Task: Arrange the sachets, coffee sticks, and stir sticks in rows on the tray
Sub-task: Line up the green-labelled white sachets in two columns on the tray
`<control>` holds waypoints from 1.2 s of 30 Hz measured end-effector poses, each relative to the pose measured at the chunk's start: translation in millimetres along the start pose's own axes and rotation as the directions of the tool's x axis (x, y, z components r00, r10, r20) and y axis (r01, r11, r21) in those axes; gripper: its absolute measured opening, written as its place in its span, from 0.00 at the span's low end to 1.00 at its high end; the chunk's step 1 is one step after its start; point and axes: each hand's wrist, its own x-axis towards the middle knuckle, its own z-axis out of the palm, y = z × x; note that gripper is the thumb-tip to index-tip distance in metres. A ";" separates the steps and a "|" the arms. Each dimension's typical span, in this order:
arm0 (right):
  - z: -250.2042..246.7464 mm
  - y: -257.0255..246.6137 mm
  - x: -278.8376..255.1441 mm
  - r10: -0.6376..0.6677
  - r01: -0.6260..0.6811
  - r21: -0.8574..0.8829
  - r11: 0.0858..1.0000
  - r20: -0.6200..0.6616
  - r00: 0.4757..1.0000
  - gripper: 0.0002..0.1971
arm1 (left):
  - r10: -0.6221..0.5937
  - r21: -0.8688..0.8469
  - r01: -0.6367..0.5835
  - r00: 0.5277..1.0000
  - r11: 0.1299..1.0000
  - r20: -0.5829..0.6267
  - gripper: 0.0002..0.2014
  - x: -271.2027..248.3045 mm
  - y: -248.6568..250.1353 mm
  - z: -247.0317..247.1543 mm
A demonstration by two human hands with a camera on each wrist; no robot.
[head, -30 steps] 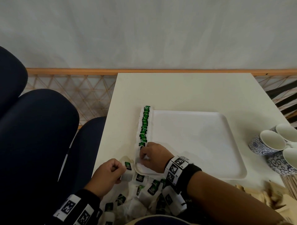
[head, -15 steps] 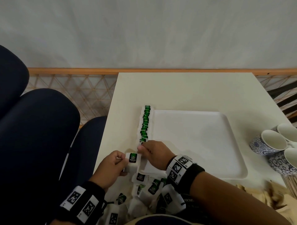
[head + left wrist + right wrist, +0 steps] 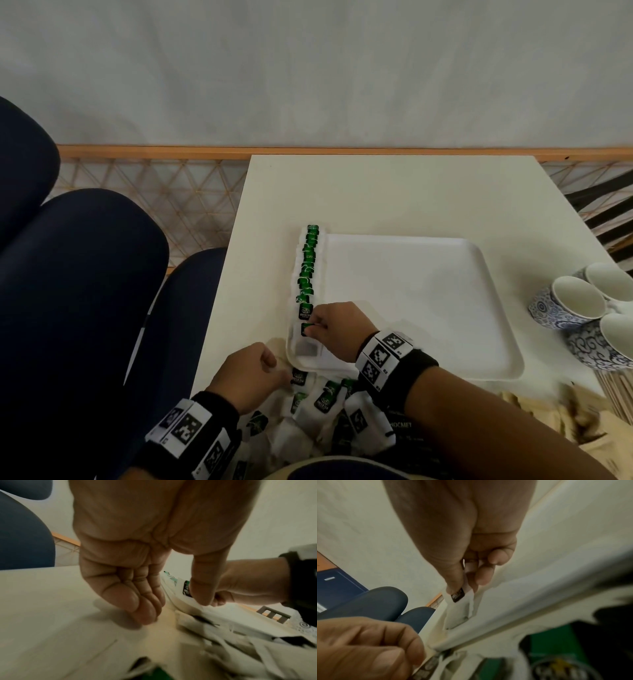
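Observation:
A white tray (image 3: 428,308) lies on the table. Green-labelled white sachets form a row (image 3: 308,267) along its left edge. My right hand (image 3: 313,327) pinches one sachet (image 3: 306,342) at the near end of that row; in the right wrist view my right hand (image 3: 467,584) has thumb and fingers closed on this sachet (image 3: 462,605). My left hand (image 3: 274,363) hovers at the tray's near-left corner, beside a loose pile of sachets (image 3: 322,401). In the left wrist view my left hand (image 3: 171,609) has curled fingers (image 3: 145,612) and holds nothing.
Three blue-patterned cups (image 3: 582,305) stand at the table's right edge. Brownish packets (image 3: 575,411) and wooden sticks (image 3: 616,390) lie at the near right. Dark blue chairs (image 3: 85,291) stand left of the table. The rest of the tray is bare.
My left hand lifted a sachet from the pile and passed it over. My right hand now holds it at the row's near end, and my left hand has dropped back, holding nothing.

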 end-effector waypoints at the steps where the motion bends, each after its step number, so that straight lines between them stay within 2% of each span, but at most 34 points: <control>1: 0.2 -0.9 0.8 0.012 -0.012 0.006 1.000 -0.019 1.000 0.10 | -0.006 0.026 0.006 1.000 1.000 0.006 0.16 -1.4 1.7 1.6; 4: -0.6 -4.2 4.4 0.023 -0.022 0.016 1.000 -0.068 0.997 0.10 | -0.003 0.090 0.002 1.000 0.996 0.005 0.18 -4.1 7.5 5.2; 8: -0.4 -6.5 7.3 0.035 -0.032 0.029 0.999 -0.115 0.993 0.10 | 0.033 0.163 -0.032 0.999 0.986 -0.002 0.17 -5.3 13.5 7.7; 10: 0.1 -4.3 5.1 0.018 -0.013 0.034 0.999 -0.155 0.988 0.16 | 0.038 0.191 -0.037 0.999 0.981 0.001 0.17 -4.6 14.3 8.6; 13: 3.0 -1.1 0.7 -0.074 0.069 -0.080 0.994 -0.069 0.995 0.16 | 0.036 0.203 -0.034 0.999 0.979 -0.003 0.17 -4.4 13.9 9.5; 15: 6.6 0.5 -0.4 -0.148 0.149 -0.150 0.977 0.013 0.989 0.12 | 0.030 0.197 -0.028 1.000 0.980 -0.009 0.17 -4.4 13.8 9.9; 19: 11.7 2.6 2.1 -0.213 0.209 -0.130 0.969 -0.012 0.977 0.08 | -0.001 0.145 0.005 0.999 0.989 -0.033 0.18 -1.7 13.9 10.7; 25: 14.6 3.1 7.1 -0.215 0.208 -0.127 0.970 -0.044 0.976 0.08 | 0.005 0.139 0.001 0.999 0.990 -0.043 0.14 2.5 10.4 14.8; 36: 14.3 3.1 11.9 -0.169 0.160 -0.100 0.982 -0.088 0.982 0.07 | 0.051 -0.027 -0.052 0.998 0.998 -0.031 0.12 3.4 -0.1 1.1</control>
